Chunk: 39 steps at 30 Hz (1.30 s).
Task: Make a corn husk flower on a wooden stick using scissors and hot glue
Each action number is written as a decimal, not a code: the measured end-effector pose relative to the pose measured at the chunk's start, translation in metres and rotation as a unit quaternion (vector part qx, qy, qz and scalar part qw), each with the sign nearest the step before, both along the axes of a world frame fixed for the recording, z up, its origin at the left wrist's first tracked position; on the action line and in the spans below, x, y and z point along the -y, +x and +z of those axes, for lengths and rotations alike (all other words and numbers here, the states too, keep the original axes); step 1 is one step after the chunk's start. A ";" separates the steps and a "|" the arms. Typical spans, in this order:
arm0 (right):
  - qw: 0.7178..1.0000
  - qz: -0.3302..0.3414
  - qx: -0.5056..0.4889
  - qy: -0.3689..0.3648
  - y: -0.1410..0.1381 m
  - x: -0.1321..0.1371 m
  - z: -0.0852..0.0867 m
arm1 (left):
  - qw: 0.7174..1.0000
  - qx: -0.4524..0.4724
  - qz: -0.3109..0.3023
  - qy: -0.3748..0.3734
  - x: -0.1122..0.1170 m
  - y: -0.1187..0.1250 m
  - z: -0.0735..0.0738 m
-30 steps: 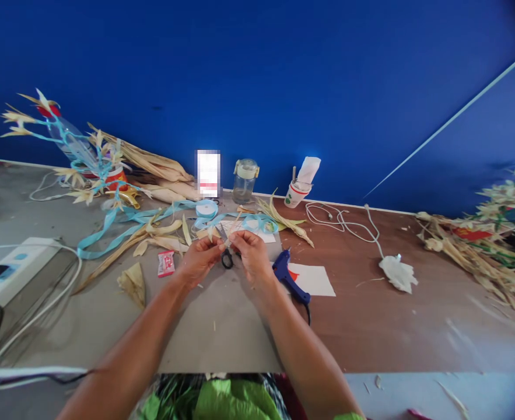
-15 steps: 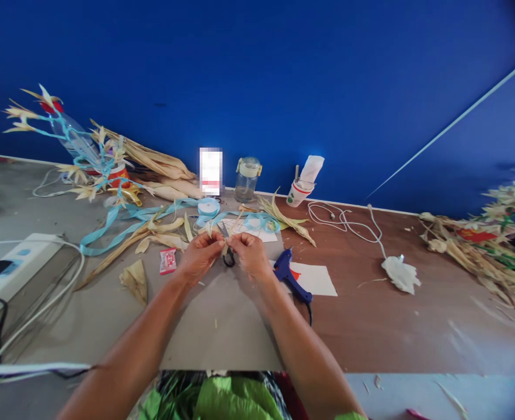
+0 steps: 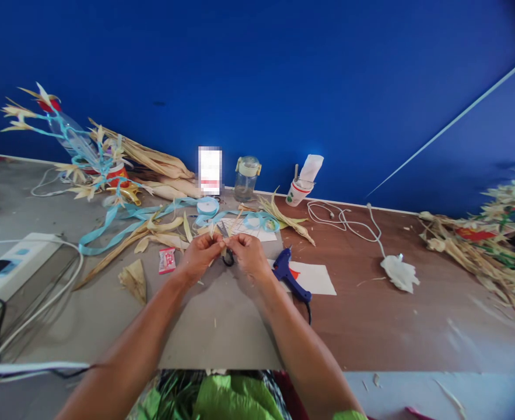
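Over the tabletop (image 3: 213,338), left hand (image 3: 198,256) and right hand (image 3: 251,254) have closed in, fingers (image 3: 216,245) pinched tight, so both now seem busy at one spot! A pale husk piece (image 3: 211,228) looks held by the left; whatever the right grips, can't tell. Scissors (image 3: 228,259) lie just under the fingertips; beyond, blue ribbon (image 3: 207,206), then a jar (image 3: 246,181) near the wall (image 3: 257,87).

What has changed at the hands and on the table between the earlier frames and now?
The right hand has moved slightly left, so its fingertips now almost meet those of the left hand. I see nothing newly grasped or released; what lies between the fingertips is too small to tell. The glue gun, jar and red packet stayed put.
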State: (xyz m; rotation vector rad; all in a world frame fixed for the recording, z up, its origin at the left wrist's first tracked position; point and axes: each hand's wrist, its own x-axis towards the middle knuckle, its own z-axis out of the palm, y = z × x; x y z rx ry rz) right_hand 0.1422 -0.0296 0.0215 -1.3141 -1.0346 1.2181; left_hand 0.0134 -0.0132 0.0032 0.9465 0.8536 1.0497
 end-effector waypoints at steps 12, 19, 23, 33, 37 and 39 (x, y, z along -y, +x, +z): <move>0.996 -0.019 -0.090 -0.022 0.003 -0.004 -0.003 | 0.998 0.052 0.002 -0.017 0.002 -0.002 0.005; 0.990 -0.055 -0.128 -0.017 0.012 -0.010 -0.004 | 0.997 0.072 -0.026 -0.003 0.004 -0.004 0.007; 0.986 -0.079 -0.146 -0.011 0.018 -0.014 -0.004 | 0.998 0.063 -0.022 -0.011 0.004 -0.005 0.010; 0.989 -0.080 -0.123 0.011 0.016 -0.011 -0.004 | 0.997 -0.063 0.051 0.014 -0.001 -0.001 0.000; 0.991 -0.084 -0.099 0.012 0.012 -0.009 -0.004 | 0.993 -0.100 0.039 0.043 -0.001 0.000 -0.003; 0.992 -0.085 -0.095 0.013 0.011 -0.009 -0.005 | 0.994 -0.098 0.014 0.040 0.001 0.001 -0.002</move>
